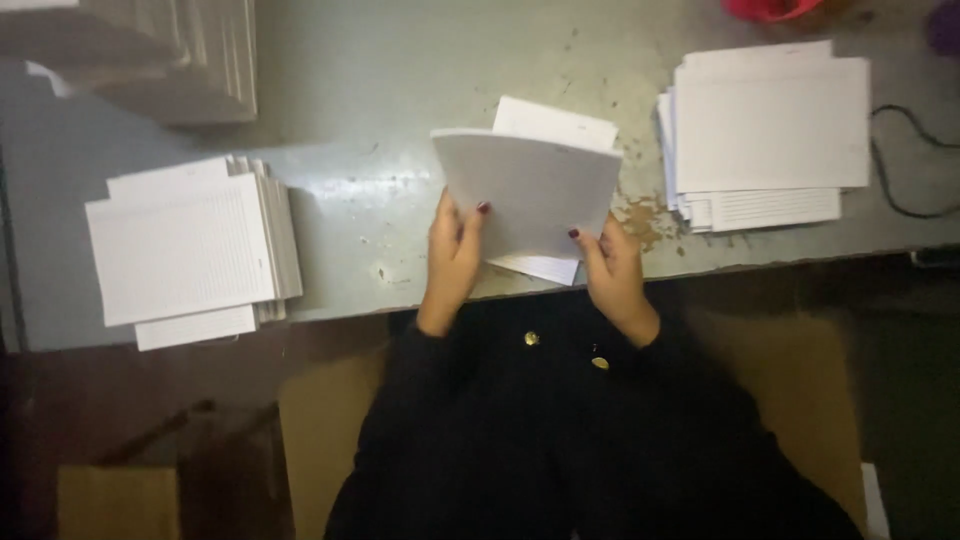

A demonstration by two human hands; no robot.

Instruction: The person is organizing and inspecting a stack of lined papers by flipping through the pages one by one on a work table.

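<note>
Folded grey sheet [530,190] in both grips, left hand [452,255], right hand [612,270], white sheets [556,123] half-hidden behind.

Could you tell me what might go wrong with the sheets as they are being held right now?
The folded sheets are pinched only at their lower corners by the left hand and right hand, so inner sheets could slide out. The left stack overhangs the table edge and might tip off.
</note>
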